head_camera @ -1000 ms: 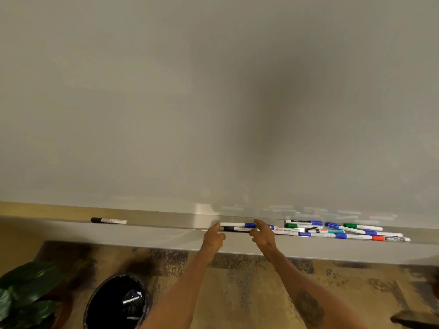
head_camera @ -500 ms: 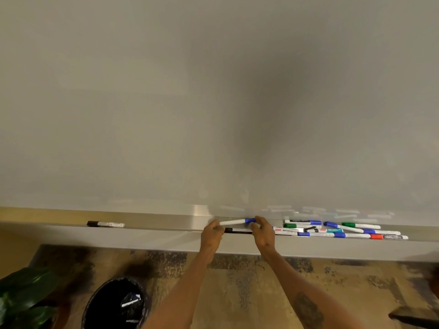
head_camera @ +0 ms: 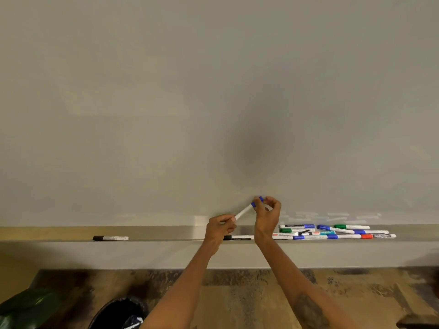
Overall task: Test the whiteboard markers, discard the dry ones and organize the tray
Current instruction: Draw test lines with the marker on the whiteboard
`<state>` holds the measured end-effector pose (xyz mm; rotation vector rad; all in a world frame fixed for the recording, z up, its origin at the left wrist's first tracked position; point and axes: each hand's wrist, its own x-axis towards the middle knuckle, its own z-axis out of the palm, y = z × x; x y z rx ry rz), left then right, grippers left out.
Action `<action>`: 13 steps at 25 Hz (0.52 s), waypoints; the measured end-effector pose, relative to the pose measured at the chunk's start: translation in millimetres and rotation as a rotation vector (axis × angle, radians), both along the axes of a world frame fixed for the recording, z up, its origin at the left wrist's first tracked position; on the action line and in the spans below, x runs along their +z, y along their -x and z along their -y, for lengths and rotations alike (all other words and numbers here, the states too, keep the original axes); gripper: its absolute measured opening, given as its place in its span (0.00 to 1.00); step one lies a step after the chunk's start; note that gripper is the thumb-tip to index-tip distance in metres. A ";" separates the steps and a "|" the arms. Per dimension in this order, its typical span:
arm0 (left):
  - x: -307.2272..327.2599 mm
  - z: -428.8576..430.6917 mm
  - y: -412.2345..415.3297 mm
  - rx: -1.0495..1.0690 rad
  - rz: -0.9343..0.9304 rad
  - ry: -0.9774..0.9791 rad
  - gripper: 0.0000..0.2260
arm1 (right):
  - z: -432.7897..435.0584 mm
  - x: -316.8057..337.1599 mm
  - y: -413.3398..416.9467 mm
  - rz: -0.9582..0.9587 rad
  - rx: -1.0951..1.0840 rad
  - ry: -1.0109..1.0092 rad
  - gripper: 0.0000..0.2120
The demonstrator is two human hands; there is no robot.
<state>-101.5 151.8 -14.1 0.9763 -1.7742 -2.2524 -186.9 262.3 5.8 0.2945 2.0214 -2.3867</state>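
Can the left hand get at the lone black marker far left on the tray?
Likely yes, once freed: the left hand grips the blue-capped marker. Nothing lies on the tray between it and the lone black marker.

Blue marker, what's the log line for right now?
left hand: holds blue marker barrel | right hand: pinches cap | state: tilted, above tray

Both hands held a blue-capped marker (head_camera: 244,211) above the tray (head_camera: 166,233): the left hand (head_camera: 219,230) gripped its white barrel, the right hand (head_camera: 267,216) pinched its cap. A black marker (head_camera: 110,238) lay far left, a marker heap (head_camera: 332,232) right, a black bin (head_camera: 118,314) below.
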 end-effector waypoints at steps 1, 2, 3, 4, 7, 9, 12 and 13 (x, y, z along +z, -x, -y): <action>10.1 -4.1 1.6 -0.029 -0.025 0.004 0.04 | -0.6 11.0 -3.2 -0.020 -0.007 0.021 0.12; 21.9 -9.0 3.5 -0.061 -0.054 0.021 0.05 | -1.8 21.8 -7.5 -0.054 -0.005 0.021 0.10; 34.5 -14.1 6.0 -0.090 -0.070 0.054 0.07 | -2.4 32.4 -12.4 -0.102 0.001 0.000 0.08; 47.5 -18.8 9.3 -0.121 -0.090 0.091 0.09 | -2.9 44.4 -16.9 -0.160 0.010 -0.022 0.06; 92.9 -30.0 17.1 -0.226 -0.221 0.237 0.11 | -6.2 88.2 -25.7 -0.337 0.022 -0.068 0.06; 124.8 -34.2 18.9 -0.196 -0.367 0.324 0.13 | -8.3 115.1 -24.5 -0.442 0.026 -0.106 0.05; 179.5 -40.8 21.3 -0.047 -0.534 0.372 0.15 | -8.1 142.0 -24.0 -0.583 0.070 -0.206 0.06; 197.1 -43.4 21.8 -0.030 -0.569 0.377 0.15 | -6.5 148.1 -25.3 -0.613 0.099 -0.225 0.07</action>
